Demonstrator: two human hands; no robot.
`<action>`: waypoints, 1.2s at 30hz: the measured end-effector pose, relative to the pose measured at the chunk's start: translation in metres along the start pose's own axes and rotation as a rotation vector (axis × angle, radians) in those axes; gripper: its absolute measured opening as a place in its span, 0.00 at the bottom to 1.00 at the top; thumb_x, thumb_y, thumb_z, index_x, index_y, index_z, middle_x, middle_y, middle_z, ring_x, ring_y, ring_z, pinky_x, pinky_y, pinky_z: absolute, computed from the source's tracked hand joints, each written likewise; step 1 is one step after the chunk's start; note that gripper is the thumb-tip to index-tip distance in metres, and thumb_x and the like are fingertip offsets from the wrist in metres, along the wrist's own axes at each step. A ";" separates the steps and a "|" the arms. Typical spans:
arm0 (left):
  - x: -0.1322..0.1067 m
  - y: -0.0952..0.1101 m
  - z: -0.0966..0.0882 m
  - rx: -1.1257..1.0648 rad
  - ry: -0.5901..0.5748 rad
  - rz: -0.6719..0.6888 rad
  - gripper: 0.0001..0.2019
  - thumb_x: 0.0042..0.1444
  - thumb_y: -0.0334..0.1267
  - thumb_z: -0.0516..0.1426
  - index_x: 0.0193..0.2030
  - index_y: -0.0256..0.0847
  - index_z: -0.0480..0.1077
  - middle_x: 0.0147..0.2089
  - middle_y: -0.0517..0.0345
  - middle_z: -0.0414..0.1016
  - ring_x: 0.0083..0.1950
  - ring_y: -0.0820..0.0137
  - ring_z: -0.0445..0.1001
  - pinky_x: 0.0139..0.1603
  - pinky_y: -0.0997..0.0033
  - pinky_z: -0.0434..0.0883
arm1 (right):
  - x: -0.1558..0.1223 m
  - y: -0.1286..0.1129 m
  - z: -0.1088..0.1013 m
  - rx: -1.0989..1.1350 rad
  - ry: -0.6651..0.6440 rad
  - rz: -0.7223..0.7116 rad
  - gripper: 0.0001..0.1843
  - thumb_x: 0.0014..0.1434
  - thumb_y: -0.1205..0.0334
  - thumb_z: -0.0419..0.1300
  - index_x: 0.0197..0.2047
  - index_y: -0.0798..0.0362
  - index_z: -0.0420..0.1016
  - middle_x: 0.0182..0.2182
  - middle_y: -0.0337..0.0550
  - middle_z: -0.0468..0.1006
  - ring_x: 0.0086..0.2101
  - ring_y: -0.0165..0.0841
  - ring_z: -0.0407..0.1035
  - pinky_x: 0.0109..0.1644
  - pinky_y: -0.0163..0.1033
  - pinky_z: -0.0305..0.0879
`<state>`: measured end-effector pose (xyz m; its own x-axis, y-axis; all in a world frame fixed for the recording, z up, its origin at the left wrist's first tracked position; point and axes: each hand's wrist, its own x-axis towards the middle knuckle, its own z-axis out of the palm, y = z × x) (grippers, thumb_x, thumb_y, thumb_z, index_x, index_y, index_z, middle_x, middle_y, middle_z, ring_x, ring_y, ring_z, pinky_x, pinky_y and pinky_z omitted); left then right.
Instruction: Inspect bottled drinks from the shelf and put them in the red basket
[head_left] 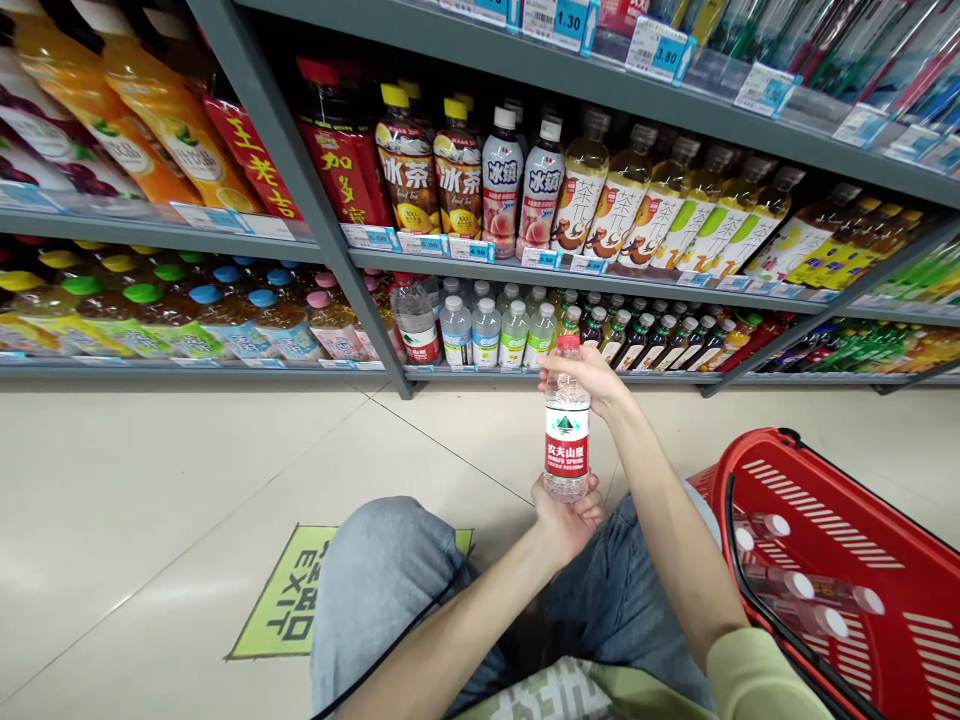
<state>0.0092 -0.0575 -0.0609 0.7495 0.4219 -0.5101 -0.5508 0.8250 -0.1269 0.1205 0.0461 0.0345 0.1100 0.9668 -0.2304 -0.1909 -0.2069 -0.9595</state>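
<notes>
I hold a clear water bottle (566,430) with a red cap and red label upright in front of me. My left hand (564,520) cups its base from below, fingers curled round it. My right hand (589,375) grips the bottle's neck and shoulder from the right. My knees in blue jeans are below, as I crouch on the floor before a drinks shelf (525,262).
A red shopping basket (840,570) stands at my right with several clear bottles lying in it. Grey shelves carry tea, juice and water bottles with price tags. A green EXIT sticker (292,595) lies on the pale tiled floor at left.
</notes>
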 end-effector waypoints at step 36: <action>-0.004 -0.001 0.006 0.001 0.028 0.016 0.10 0.53 0.35 0.47 0.31 0.32 0.67 0.23 0.55 0.66 0.14 0.79 0.52 0.18 0.78 0.50 | 0.000 -0.004 -0.006 0.106 -0.182 0.006 0.11 0.41 0.64 0.66 0.32 0.54 0.75 0.28 0.43 0.81 0.29 0.38 0.78 0.34 0.40 0.74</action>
<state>0.0088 -0.0574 -0.0534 0.7302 0.4239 -0.5358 -0.5620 0.8186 -0.1183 0.1269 0.0465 0.0376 -0.0677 0.9787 -0.1938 -0.2933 -0.2052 -0.9337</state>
